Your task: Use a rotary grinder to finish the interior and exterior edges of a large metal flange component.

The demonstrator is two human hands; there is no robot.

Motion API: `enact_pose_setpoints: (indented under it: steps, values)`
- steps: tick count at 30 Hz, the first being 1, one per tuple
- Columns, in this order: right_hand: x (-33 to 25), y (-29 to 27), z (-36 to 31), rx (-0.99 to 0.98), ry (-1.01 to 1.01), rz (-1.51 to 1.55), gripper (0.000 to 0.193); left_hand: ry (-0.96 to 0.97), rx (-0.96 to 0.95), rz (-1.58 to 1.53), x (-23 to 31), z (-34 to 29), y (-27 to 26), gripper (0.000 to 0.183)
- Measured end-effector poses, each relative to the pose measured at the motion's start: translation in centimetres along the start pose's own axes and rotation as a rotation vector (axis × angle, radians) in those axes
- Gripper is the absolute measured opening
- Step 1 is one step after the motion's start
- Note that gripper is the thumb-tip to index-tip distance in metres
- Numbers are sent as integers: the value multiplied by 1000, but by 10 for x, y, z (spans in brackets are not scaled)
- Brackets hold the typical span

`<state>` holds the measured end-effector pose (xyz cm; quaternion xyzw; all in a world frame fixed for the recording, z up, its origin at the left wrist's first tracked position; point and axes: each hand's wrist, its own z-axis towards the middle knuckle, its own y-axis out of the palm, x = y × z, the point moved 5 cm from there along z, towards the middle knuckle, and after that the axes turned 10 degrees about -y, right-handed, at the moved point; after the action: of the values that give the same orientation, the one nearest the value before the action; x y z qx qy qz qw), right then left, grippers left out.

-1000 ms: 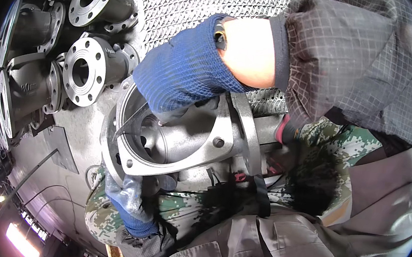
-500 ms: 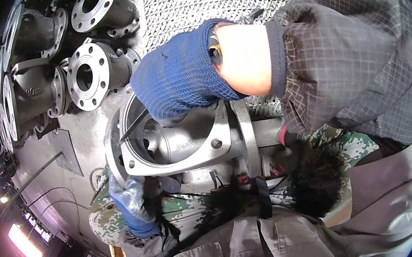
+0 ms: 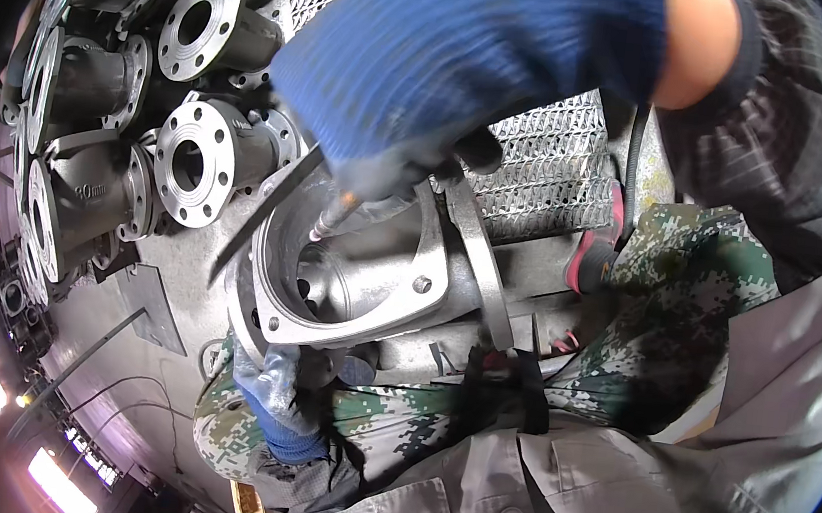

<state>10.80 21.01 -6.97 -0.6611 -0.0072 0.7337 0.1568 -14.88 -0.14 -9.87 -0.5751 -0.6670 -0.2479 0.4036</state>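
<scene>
A grey metal valve body [image 3: 395, 310] with a large round opening and flanged ends rests tilted across my lap. My left hand [image 3: 275, 387], in a grey-coated glove with a blue cuff, grips the lower edge of its left flange; some fingers are hidden beneath. Over the opening is my right hand [image 3: 412, 147] in a blue knit glove, blurred, with its fingers curled closed. From it a long dark flat file [image 3: 265, 211] slants down to the left, past the opening's rim. A short pale stick with an orange-brown end [image 3: 335, 217] also pokes out below the fingers, into the opening.
Several flanged valve bodies [image 3: 195, 164] stand on the floor to the left. A flat metal plate [image 3: 150, 304] with a dark rod lies nearer. Expanded metal mesh [image 3: 556, 167] covers a surface beyond the casting. My camouflage-trousered legs [image 3: 700, 267] and a red-and-black shoe [image 3: 596, 251] are close by.
My right hand has lifted closer to the camera, and the file has come up out of the opening, showing more length. The pale stick has come into view. My left hand keeps its hold.
</scene>
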Motion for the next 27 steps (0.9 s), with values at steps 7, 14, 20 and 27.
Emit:
enact_pose_setpoints:
  steps: [7, 14, 20, 27]
  values:
    - [-52, 34, -87, 668, 630, 96, 28, -146, -122, -160, -16, 8, 7, 29]
    - [6, 105, -122, 1339, 520, 395, 40, 688, -58, 797, 38, 2, 29, 13]
    - [20, 120, -117, 1373, 688, 147, 31, 322, -180, 463, 53, -5, 61, 17]
    - [34, 178, -151, 1847, 388, 912, 39, 79, -99, 105, 62, -21, 89, 67]
